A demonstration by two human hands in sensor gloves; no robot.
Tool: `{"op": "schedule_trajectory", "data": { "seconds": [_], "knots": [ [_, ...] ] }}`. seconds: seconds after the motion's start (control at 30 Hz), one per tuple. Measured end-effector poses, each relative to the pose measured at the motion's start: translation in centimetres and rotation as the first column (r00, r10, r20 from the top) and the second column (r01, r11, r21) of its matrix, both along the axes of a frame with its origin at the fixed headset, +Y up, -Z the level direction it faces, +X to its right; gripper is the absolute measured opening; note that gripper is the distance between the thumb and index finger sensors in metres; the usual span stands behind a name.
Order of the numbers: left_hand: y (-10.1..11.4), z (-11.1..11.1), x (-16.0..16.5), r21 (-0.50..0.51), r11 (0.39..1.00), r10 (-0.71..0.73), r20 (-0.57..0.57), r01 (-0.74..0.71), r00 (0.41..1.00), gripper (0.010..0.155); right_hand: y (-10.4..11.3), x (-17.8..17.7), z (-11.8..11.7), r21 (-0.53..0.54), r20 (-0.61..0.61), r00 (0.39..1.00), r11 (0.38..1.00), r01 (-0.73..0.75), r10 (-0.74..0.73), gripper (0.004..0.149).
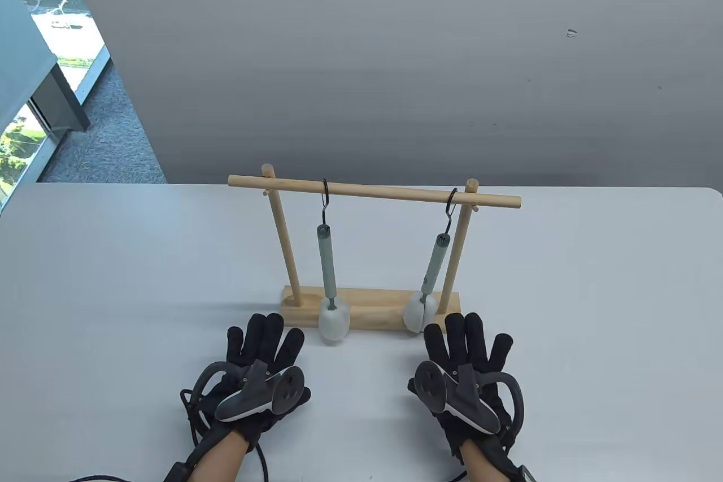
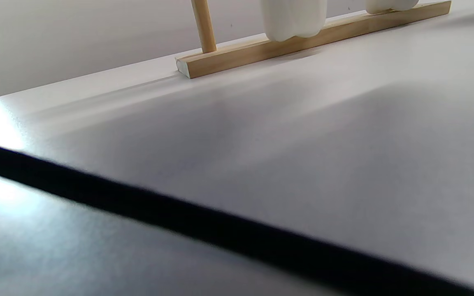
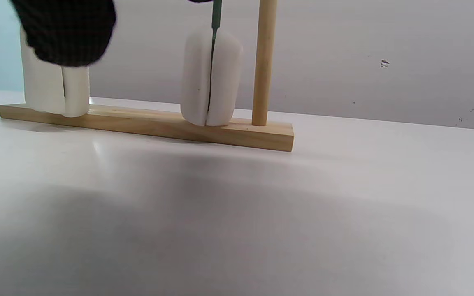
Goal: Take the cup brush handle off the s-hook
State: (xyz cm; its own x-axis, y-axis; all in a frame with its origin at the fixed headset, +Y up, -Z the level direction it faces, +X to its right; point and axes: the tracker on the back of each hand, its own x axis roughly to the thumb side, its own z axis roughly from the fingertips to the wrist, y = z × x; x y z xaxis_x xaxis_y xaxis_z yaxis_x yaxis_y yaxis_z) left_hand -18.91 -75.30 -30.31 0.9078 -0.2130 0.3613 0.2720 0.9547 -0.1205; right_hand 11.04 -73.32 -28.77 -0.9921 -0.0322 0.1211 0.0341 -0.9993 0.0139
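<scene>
A wooden rack [image 1: 373, 191] stands mid-table with two black s-hooks on its bar. The left s-hook [image 1: 325, 202] holds a cup brush by its grey-green handle [image 1: 327, 267], its white sponge head [image 1: 334, 321] hanging just above the base. The right s-hook [image 1: 450, 213] holds a second brush [image 1: 432, 270] with a sponge head [image 1: 419, 312]. My left hand [image 1: 262, 360] lies flat and open on the table in front of the rack, holding nothing. My right hand [image 1: 469, 357] lies the same way, fingertips near the right sponge. Both sponges show in the right wrist view [image 3: 211, 78].
The rack's wooden base [image 1: 370, 309] lies just beyond my fingertips; it also shows in the left wrist view [image 2: 303, 41] and right wrist view [image 3: 146, 125]. A grey wall stands behind the table's far edge. A black cable [image 1: 260, 456] trails from my left wrist.
</scene>
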Motion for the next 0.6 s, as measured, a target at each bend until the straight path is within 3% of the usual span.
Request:
{"op": "schedule_trajectory", "data": {
  "seconds": [0.2,0.6],
  "knots": [
    [-0.12,0.00,0.18,-0.021,1.000,-0.011,0.006,0.011,1.000,0.093,-0.02,-0.02,0.03,0.007,-0.007,1.000,1.000,0.000,0.000,0.088],
    [0.21,-0.11,-0.18,0.018,0.986,0.164,0.007,-0.164,0.986,0.089,-0.09,0.14,0.07,0.004,-0.004,1.000,1.000,0.017,-0.017,0.088]
  ]
}}
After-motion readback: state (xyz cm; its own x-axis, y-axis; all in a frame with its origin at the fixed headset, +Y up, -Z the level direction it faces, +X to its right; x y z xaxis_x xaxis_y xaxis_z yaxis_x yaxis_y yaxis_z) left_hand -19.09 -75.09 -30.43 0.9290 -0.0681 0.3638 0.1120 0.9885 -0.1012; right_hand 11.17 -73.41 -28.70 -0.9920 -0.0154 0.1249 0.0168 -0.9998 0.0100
